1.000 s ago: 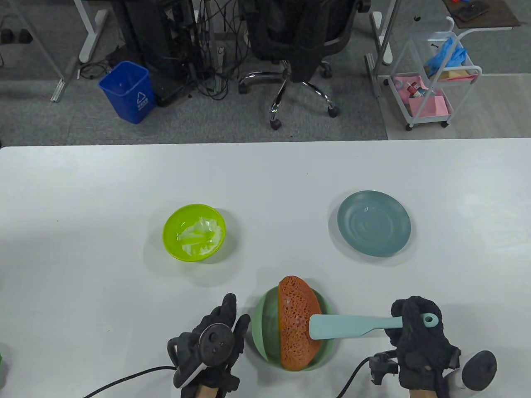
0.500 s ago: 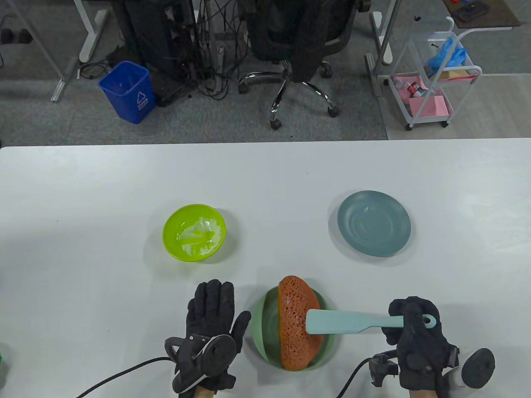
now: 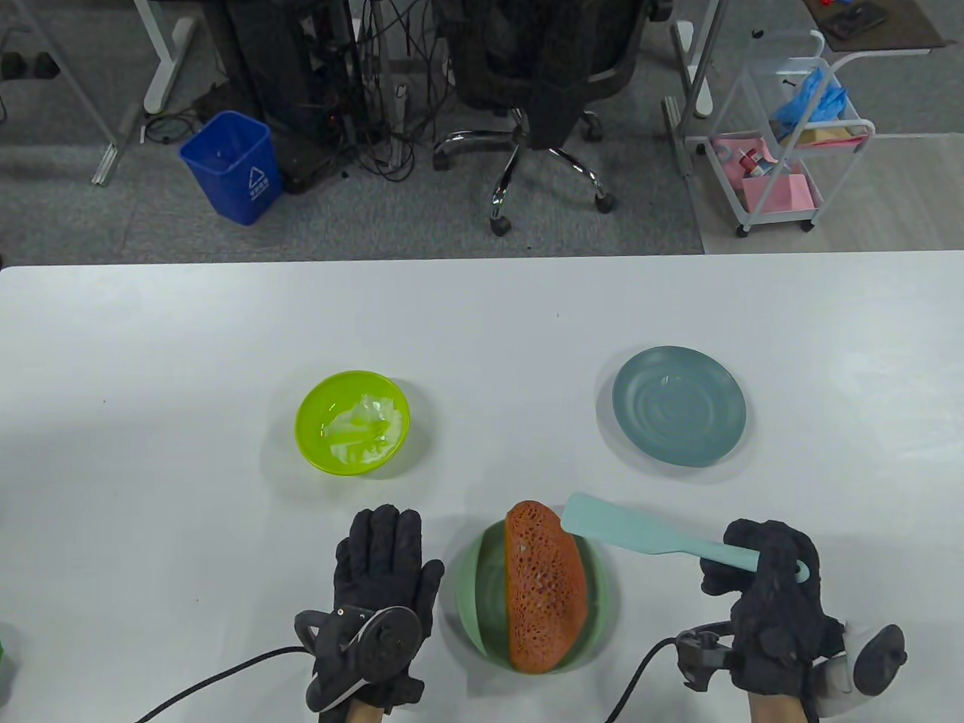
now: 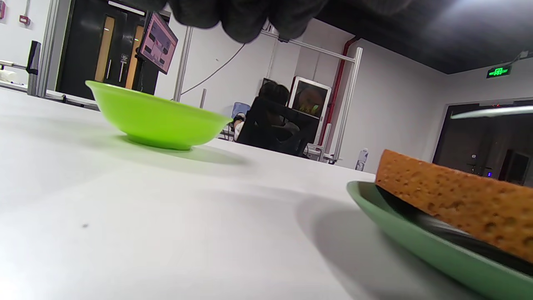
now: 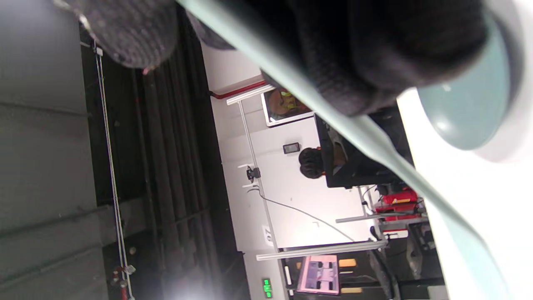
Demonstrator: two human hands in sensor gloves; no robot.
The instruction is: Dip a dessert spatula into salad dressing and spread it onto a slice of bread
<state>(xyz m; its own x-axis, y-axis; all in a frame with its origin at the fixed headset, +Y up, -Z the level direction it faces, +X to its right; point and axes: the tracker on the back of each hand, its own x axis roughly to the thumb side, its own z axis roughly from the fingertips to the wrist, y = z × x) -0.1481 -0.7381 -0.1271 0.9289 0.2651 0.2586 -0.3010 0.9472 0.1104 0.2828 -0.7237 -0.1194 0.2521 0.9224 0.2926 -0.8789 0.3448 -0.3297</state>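
An orange-brown bread slice lies on a green plate near the table's front edge; both also show in the left wrist view, the slice on the plate. My right hand grips the handle of a pale teal spatula, whose blade hangs just above the slice's far right end. The spatula's handle crosses the right wrist view. My left hand lies flat and open on the table, left of the plate. A lime green bowl holds white dressing; its outside shows in the left wrist view.
A grey-blue plate sits to the right, beyond the spatula, and shows in the right wrist view. Glove cables trail off the front edge. An office chair, a blue bin and a cart stand beyond the table's far edge.
My right hand has swung the spatula's blade away from the middle of the slice toward its far right end. My left hand has flattened out on the table beside the plate.
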